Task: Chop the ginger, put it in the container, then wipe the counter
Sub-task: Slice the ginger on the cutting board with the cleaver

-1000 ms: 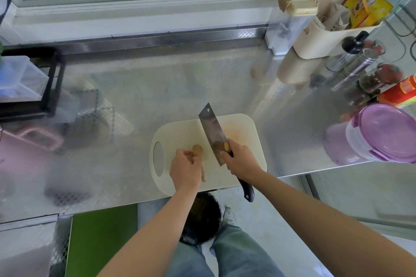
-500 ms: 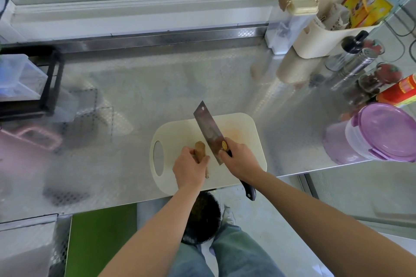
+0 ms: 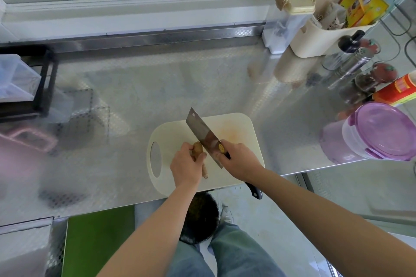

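On the head camera, your left hand (image 3: pixel 185 165) curls its fingers round the ginger (image 3: pixel 198 149), pinning it to the white cutting board (image 3: pixel 236 123) near the front edge of the counter (image 3: pixel 157 87). Your right hand (image 3: pixel 238 159) is wrapped round the handle of the cleaver (image 3: pixel 203 134), whose tilted blade is just beside the root. Your left thumb lies close to that edge, so a skid off the knobbly root could nick it. The purple-lidded container (image 3: pixel 380 130) stands well apart with its lid on.

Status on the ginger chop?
Left hand grips knobbly tan ginger root. Right hand holds steel cleaver beside it, on cream plastic board. Nothing in the way.
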`<control>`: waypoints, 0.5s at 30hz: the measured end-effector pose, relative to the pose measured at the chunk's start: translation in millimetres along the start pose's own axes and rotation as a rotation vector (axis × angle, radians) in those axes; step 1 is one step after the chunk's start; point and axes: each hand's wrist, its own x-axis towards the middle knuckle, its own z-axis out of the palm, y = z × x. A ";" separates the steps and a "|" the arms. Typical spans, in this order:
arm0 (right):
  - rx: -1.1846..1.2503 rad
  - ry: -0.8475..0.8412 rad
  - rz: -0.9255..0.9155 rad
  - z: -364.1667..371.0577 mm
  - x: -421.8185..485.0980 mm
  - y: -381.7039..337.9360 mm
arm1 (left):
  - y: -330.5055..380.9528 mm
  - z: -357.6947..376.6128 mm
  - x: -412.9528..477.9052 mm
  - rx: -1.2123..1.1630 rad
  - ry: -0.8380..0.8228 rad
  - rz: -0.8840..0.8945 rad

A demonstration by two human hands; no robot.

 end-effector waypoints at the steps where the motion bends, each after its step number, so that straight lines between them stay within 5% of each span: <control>1: -0.006 -0.009 0.002 -1.8 -0.6 -0.6 | 0.8 -0.7 -0.3 -0.005 0.004 -0.003; 15: -0.089 -0.024 0.018 18.1 17.9 -4.3 | 6.2 -1.0 -1.1 -0.141 0.010 -0.078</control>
